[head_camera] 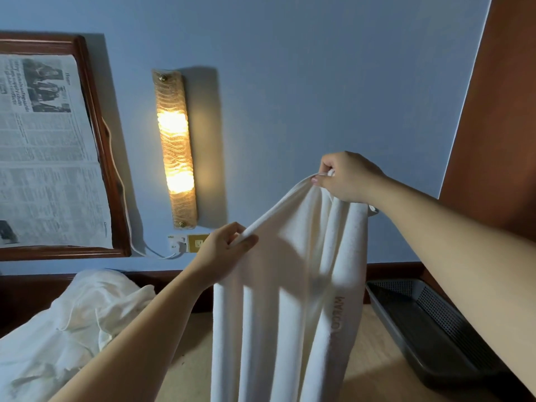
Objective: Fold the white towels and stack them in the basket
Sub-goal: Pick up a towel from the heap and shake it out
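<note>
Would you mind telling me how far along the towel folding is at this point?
Nothing looks done: the basket shows no folded towels. In hand: the left hand and right hand pinch the top edge of a white towel hanging unfolded. Left: folding it, plus the crumpled white pile.

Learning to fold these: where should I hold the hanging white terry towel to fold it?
Pinch the white terry towel at its two top-edge corners, from above, as the left hand and right hand do; it then hangs straight down in long pleats, probably easing the fold.
</note>
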